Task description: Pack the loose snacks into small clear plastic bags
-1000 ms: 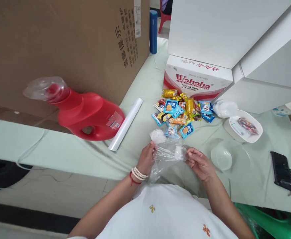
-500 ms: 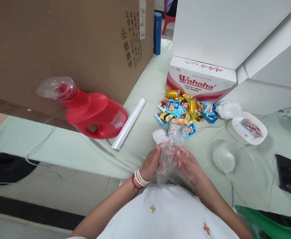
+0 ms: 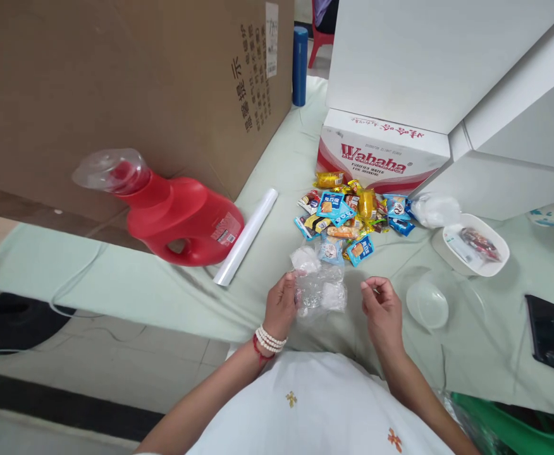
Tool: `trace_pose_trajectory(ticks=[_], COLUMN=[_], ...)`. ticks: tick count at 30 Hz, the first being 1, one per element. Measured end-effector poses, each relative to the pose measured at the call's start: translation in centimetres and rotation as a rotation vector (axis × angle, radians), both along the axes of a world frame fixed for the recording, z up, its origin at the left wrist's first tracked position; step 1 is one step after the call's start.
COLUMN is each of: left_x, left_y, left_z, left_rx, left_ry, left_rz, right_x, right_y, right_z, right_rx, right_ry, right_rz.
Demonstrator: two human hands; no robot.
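Note:
My left hand (image 3: 281, 304) is closed on a crumpled clear plastic bag (image 3: 319, 292), held just above the pale green cloth (image 3: 163, 291). My right hand (image 3: 380, 306) hovers a little to the right of the bag, apart from it, with its fingers curled in a loose pinch and nothing visible in them. Just beyond the bag lies a heap of small snack packets (image 3: 348, 212) in blue, yellow and orange wrappers. A small wad of clear plastic (image 3: 304, 258) rests by the heap's near edge.
A red detergent jug (image 3: 177, 218) lies on its side at the left, beside a white roll (image 3: 246, 236). A big cardboard box (image 3: 116, 88) and a Wahaha carton (image 3: 381, 155) stand behind. At right sit a clear lid (image 3: 427, 304), a white dish (image 3: 476, 243), and a phone with keys (image 3: 549, 335).
Both hands were kneading the bag together half a second ago. Now the right hand has let go and moved right, and the bag stays bunched in the left hand.

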State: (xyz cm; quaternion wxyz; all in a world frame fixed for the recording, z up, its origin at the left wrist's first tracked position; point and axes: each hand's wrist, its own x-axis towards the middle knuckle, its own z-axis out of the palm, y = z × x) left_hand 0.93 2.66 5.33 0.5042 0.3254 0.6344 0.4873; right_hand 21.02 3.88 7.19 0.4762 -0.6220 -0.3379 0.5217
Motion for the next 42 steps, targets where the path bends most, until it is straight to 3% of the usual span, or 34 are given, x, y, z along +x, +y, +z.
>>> trace_pose_trajectory(ticks=[5,9,14,20,22,25,29,32,34,38,40,42], left_x=[0.6,0.7,-0.4,-2.7,-3.7,-5.1,-5.8,-5.5,-5.1,-3.9,-2.9,-1.6], left_y=[-0.6,-1.2,-0.6,1.4,1.9,2.1,1.4,0.6,-0.1,-1.0,-1.3,-1.6], left_z=[0.0,-0.2,-0.1,0.2,0.3,0.4,0.8,1.9,2.7,3.6,3.4,3.2], left_rx=[0.189,0.304,0.092,-0.021,-0.044,-0.059,-0.038,0.002,0.025,0.076,0.091,0.090], left_ry=[0.300,0.431,0.167,-0.176,-0.173,-0.113,-0.090,-0.086,-0.093,-0.104,-0.100,-0.105], left_rz=[-0.156,-0.269,-0.055,0.202,0.227,0.196,0.157,0.153,0.178,0.233,0.234,0.213], right_x=[-2.5,-5.0,-4.6,0.7,3.0,5.0,3.3,1.7,2.5,6.7,7.4,5.9], right_y=[1.6,4.0,4.3,2.0,1.2,0.2,0.0,0.6,1.3,2.5,2.4,1.7], right_z=[1.7,1.3,1.0,0.7,-0.1,-1.6,-3.4,-3.7,-3.2,0.1,1.9,2.8], right_rx=[-0.092,-0.148,-0.160,-0.206,-0.179,-0.020,0.195,0.167,0.116,0.093,0.104,0.028], right_ry=[0.147,0.201,0.286,0.334,0.234,-0.185,-0.699,-0.919,-1.047,-1.148,-0.973,-0.618], right_rz=[0.228,0.280,0.310,0.266,0.262,0.324,0.608,0.789,0.754,0.333,0.235,0.333])
